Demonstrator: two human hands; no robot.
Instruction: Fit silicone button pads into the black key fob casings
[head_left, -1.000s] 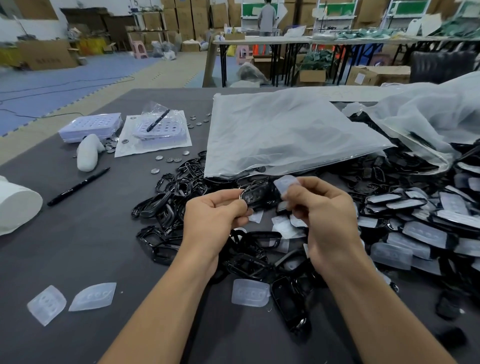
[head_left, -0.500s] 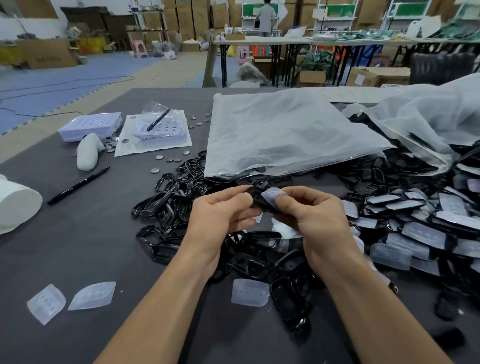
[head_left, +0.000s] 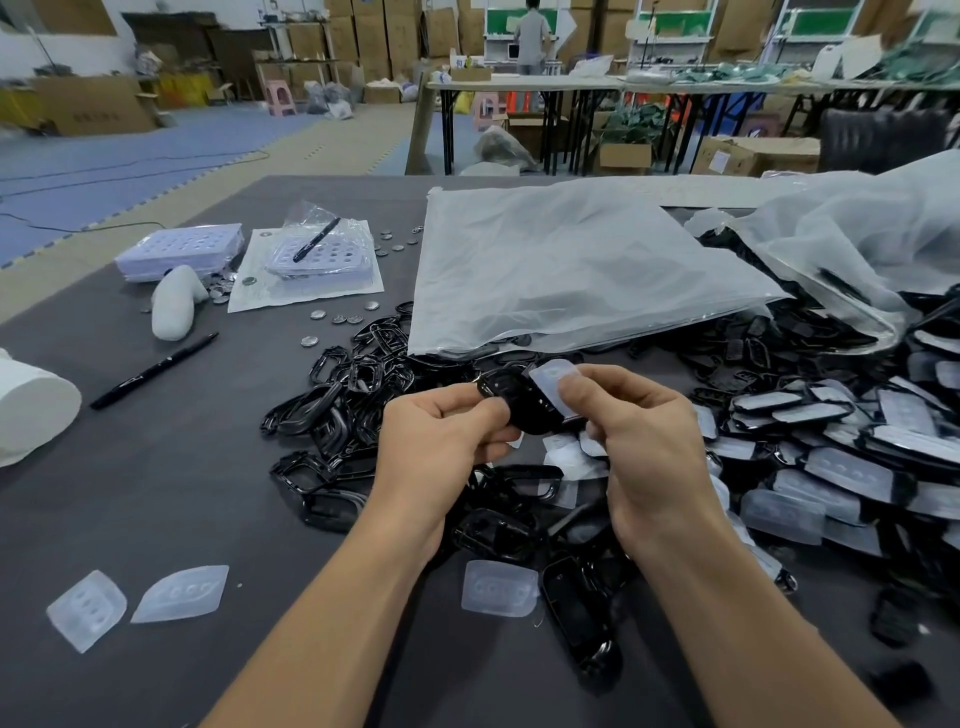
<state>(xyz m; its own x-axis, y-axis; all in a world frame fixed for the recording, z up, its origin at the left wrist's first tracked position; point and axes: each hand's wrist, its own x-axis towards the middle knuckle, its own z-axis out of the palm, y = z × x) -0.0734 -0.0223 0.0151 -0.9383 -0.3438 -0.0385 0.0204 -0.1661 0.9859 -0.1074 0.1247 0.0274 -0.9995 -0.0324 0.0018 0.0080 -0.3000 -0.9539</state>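
Note:
My left hand (head_left: 441, 441) grips a black key fob casing (head_left: 519, 405) above the table's middle. My right hand (head_left: 639, 441) pinches a translucent silicone button pad (head_left: 553, 382) between thumb and forefinger, laid against the casing's right end. Beneath the hands lies a heap of empty black casings (head_left: 353, 395) with loose pads among them. A row of casings with pads fitted (head_left: 841, 467) spreads to the right. One loose pad (head_left: 500, 588) lies near my wrists and two more pads (head_left: 135, 603) lie at the front left.
A large frosted plastic bag (head_left: 571, 270) lies behind the hands and another crumpled bag (head_left: 872, 234) at the right. A black pen (head_left: 153, 370), coin cells (head_left: 337, 317), white trays (head_left: 182, 249), and a white roll (head_left: 31, 410) sit to the left on the grey table (head_left: 156, 493).
The right hand brought the pad down onto the casing, and it now lies against the casing's right end. Both hands stay close together over the pile.

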